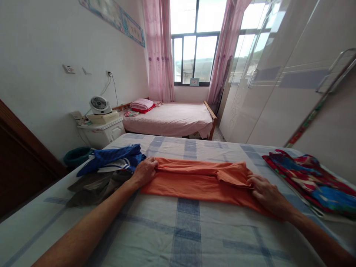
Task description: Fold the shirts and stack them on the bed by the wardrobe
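head view, nearest you: both bare forearms reach out over a bed sheet (pixel 183 237) of pale cloth crossed with blue bands. your left hand (pixel 144 171) curls shut on the left end of an orange garment (pixel 194 181), fingers tucked into its folded edge; your right hand (pixel 268 196) lies on the right end, fingers bent down and pinching the cloth there. held at both ends like this, the garment stays stretched flat and straight across the bed. it looks soft and thin, folded into a long band, with a loose flap doubled over near your right hand and a few creases along the top. just left of it a blue garment (pixel 116 157) rests on grey-brown clothes (pixel 94 185). to the right, well apart, lies a red and blue patterned cloth (pixel 311 178). farther off stand a white nightstand (pixel 102 133) with a small fan (pixel 99 105), a pink bed (pixel 172 118), and the window (pixel 194 55).
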The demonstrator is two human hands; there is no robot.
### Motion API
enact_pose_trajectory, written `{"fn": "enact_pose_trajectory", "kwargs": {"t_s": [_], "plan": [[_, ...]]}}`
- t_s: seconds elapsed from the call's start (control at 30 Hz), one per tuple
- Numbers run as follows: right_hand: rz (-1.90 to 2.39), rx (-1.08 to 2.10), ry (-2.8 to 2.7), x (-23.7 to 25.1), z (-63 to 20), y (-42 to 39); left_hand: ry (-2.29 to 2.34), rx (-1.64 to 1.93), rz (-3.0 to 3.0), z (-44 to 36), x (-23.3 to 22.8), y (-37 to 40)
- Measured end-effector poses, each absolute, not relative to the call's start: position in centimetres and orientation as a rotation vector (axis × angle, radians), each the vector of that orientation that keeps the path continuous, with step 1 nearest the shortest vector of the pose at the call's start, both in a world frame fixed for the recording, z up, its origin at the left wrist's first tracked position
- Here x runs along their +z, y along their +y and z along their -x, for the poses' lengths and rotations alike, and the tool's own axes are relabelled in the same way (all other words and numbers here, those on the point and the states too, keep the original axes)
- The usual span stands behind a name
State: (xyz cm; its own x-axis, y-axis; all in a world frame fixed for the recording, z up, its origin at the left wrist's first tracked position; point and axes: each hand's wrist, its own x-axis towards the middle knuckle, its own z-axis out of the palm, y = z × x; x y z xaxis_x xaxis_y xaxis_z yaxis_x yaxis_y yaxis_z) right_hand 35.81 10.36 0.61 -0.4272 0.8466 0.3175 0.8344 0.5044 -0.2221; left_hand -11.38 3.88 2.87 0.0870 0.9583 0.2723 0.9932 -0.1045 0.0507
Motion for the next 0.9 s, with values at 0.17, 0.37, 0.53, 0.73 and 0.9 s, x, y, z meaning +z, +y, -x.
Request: {"fn": "enact_pose_trajectory", "kwargs": {"t_s": [0.17, 0.37, 0.53, 0.73, 0.9], "plan": [[1.519, -0.03, -2.113, 2.5, -35.0, 12.4, -2.029, -0.72, 2.142, 10.2, 4.0, 5.2], [1.789, 0.016, -1.884, 0.9, -33.0, 16.5, -1.994, -0.602, 2.355, 8.3, 1.8, 6.6], [1.862, -0.029, -1.789, -0.7, -33.4, 17.0, -2.127, -0.362, 2.225, 8.3, -0.8, 6.3], [2.026, -0.174, -1.769, 0.9, -34.2, 15.3, -2.132, -0.333, 2.176, 8.0, -0.5, 6.2], [1.44, -0.482, -2.044, 1.5, -32.3, 14.8, -2.155, -0.312, 2.172, 7.9, -0.3, 6.1]]}}
